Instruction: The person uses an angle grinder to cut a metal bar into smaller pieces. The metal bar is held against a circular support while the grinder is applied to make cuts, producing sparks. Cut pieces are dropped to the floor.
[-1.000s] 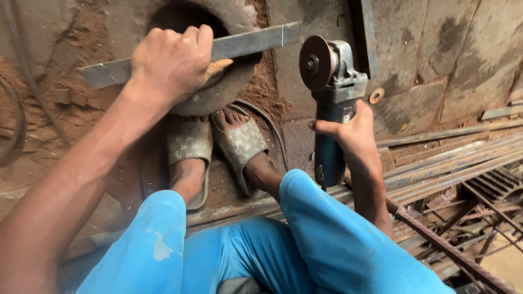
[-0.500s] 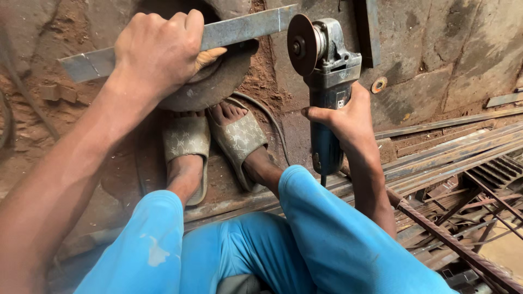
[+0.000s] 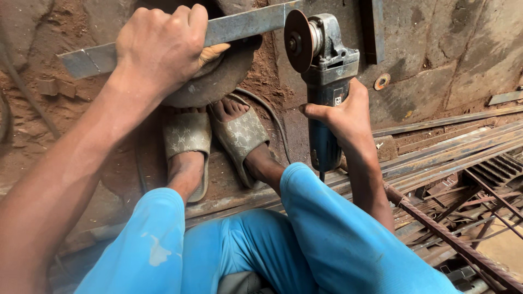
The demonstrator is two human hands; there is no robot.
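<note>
A seated person holds a flat steel bar [image 3: 239, 24] and an angle grinder [image 3: 324, 81] above a dirt workshop floor.

The left hand [image 3: 160, 49] wraps the bar mid-length; it looks stiff, heavy and sharp-edged. The right hand [image 3: 346, 117] grips the grinder's blue body, disc beside the bar. No containers are visible.

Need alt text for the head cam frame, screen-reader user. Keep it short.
A seated person's left hand grips a flat metal bar while the right hand holds a blue angle grinder, its disc close to the bar. Below are blue trousers, feet in patterned sandals and a pile of steel rods on the right.
</note>
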